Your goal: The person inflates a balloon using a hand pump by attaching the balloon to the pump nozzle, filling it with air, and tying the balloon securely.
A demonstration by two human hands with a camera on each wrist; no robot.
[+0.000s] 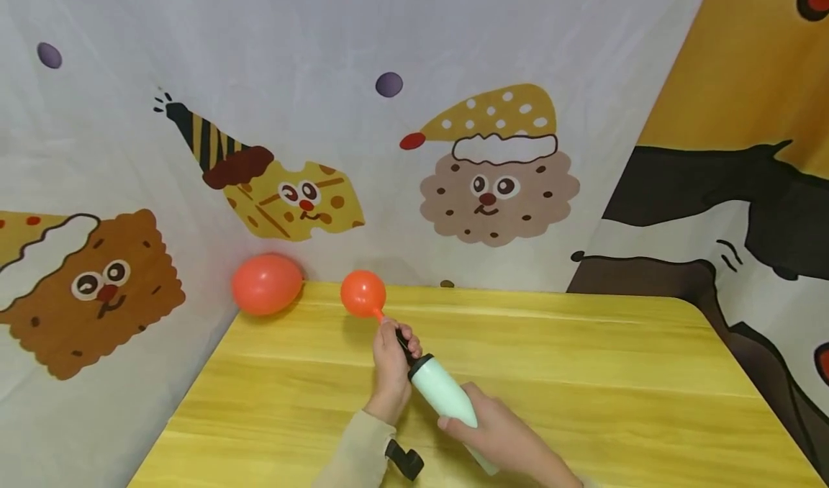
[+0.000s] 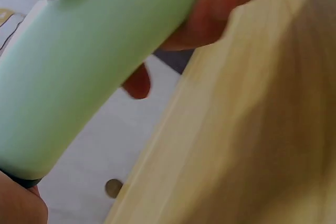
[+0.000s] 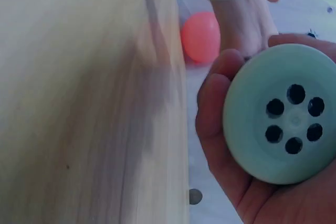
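Note:
A mint-green balloon pump [image 1: 443, 389] with a black front end slants up and to the left over the table in the head view. My left hand [image 1: 391, 366] grips its black nozzle end, fingers curled round it where the neck of a small, round orange balloon [image 1: 363, 294] meets it. Round the green barrel wraps my right hand [image 1: 508, 434], its thumb on top. Seen in the right wrist view, the pump's round end [image 3: 295, 121] has several dark holes and sits in my right palm. The green barrel [image 2: 100, 61] fills much of the left wrist view.
A larger, inflated red balloon [image 1: 267, 284] lies at the table's back left corner. The yellow wood-grain table [image 1: 602, 380] meets a cloth backdrop [image 1: 388, 193] printed with cartoon snacks. A black strap [image 1: 404, 461] sits on my left wrist.

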